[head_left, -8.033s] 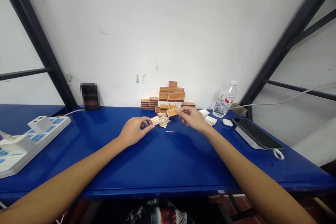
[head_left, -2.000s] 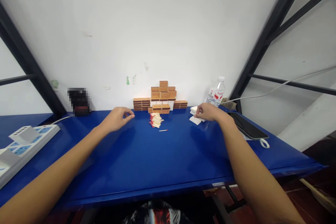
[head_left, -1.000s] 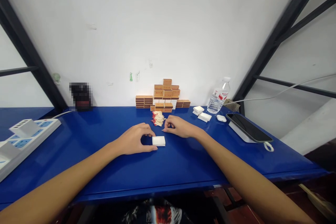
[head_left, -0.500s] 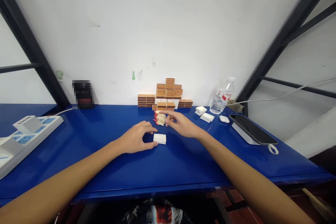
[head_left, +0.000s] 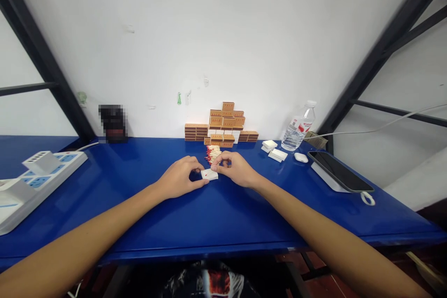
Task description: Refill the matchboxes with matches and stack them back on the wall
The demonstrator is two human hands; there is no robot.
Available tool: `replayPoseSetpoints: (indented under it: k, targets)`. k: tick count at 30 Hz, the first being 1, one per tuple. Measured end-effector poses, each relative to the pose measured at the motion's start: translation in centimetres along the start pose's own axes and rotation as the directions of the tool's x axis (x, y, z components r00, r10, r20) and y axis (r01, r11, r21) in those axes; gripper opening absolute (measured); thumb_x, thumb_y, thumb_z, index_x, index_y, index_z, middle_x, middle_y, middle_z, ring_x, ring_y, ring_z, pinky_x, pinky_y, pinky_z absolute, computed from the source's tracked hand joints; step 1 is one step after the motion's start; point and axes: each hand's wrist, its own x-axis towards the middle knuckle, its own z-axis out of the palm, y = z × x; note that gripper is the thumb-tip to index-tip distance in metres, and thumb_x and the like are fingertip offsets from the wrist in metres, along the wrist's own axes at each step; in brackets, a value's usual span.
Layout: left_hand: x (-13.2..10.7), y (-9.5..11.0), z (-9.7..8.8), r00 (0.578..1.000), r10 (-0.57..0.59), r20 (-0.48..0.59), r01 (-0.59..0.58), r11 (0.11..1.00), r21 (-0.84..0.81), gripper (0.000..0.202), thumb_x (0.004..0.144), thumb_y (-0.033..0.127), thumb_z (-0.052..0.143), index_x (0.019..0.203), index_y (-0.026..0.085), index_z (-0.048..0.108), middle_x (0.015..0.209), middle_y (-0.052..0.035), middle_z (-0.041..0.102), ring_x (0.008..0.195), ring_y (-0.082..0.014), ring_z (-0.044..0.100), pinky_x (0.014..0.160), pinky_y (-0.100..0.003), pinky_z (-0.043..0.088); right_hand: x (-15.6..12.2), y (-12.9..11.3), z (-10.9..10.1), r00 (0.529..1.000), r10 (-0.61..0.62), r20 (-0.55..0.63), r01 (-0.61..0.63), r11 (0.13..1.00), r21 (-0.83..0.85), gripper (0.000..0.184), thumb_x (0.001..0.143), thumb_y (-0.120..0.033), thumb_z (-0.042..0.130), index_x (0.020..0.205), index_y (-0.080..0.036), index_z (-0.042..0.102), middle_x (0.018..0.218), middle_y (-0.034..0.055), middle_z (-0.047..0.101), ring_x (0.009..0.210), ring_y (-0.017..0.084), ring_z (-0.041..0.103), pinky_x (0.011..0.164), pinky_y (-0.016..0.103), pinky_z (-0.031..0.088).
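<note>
A: Where is the white tray (head_left: 211,177) in relation to the matchbox stack (head_left: 227,121)?

B: In front of it, slightly left of its middle. I can't tell whether it rests on the tabletop (head_left: 167,228) or is raised a little.

A: And each hand?

B: The left hand (head_left: 181,176) grasps the tray's left end, thumb at the near edge, fingers at the far one. The right hand (head_left: 237,171) has thumb and forefinger pinched together at the far right corner, on a match (head_left: 206,175) as far as I can judge; its red head shows within the tray's outline, but the stick hardly shows.

A: How would you do that well?

B: I'd keep the left grip light, since thin walls probably bow under a squeeze. I'd lay the match lengthwise, low, and let go only once it lies flat. Red heads all facing one way should make for neat packing.

A: What is inside the tray?

B: Just that one red head shows. Loose matches are in the match pile (head_left: 212,153), right before the stack, heads mostly to the left.

A: Other containers?

B: More white trays (head_left: 278,154) to the right of the stack, contents unclear. Beyond them, a water bottle (head_left: 296,131) partly filled with clear liquid. The stacked boxes' insides are hidden.
</note>
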Motion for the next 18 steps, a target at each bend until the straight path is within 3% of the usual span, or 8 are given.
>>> replayPoseSetpoints:
  k: [5,10,13,18]
  targets:
    - [0.0,-0.1,-0.1,1.000,-0.008,-0.002,0.008,1.000,-0.008,0.027,0.089,0.047,0.072,0.100,0.023,0.075,0.092,-0.0045,0.069,0.085,-0.0224,0.063,0.075,-0.034,0.048,-0.1,0.5,0.4,0.998,-0.039,0.052,0.044,0.994,-0.099,0.013,0.085,-0.031,0.074,0.084,-0.019,0.079,0.086,0.0020,0.064,0.067,0.012,0.046,0.065,0.027,0.038]
    - [0.0,0.2,-0.2,1.000,0.003,0.028,-0.002,1.000,-0.031,0.026,0.089,0.045,0.073,0.103,0.023,0.075,0.095,-0.0037,0.069,0.089,-0.0219,0.062,0.079,-0.034,0.048,0.6,2.1,-0.8,0.986,-0.129,-0.105,0.094,0.953,-0.288,0.011,0.089,-0.028,0.072,0.087,-0.018,0.075,0.082,0.0012,0.061,0.067,0.013,0.050,0.067,0.028,0.039]
    - [0.0,0.4,-0.1,0.999,0.026,0.041,-0.024,0.998,-0.049,0.026,0.089,0.044,0.074,0.105,0.023,0.075,0.097,-0.0039,0.069,0.091,-0.0219,0.062,0.081,-0.034,0.048,1.1,2.9,-1.2,0.972,-0.186,-0.144,0.121,0.920,-0.372,0.012,0.089,-0.030,0.073,0.088,-0.018,0.071,0.086,0.0019,0.063,0.076,0.015,0.055,0.071,0.028,0.041]
    - [0.0,0.3,0.1,0.998,0.033,0.045,-0.031,0.999,-0.032,0.027,0.089,0.045,0.074,0.105,0.023,0.075,0.097,-0.0043,0.068,0.091,-0.0220,0.062,0.081,-0.034,0.048,1.8,3.0,-0.1,0.983,-0.151,-0.102,0.093,0.896,-0.434,0.020,0.088,-0.037,0.077,0.086,-0.019,0.069,0.092,0.0028,0.064,0.084,0.017,0.060,0.074,0.028,0.043]
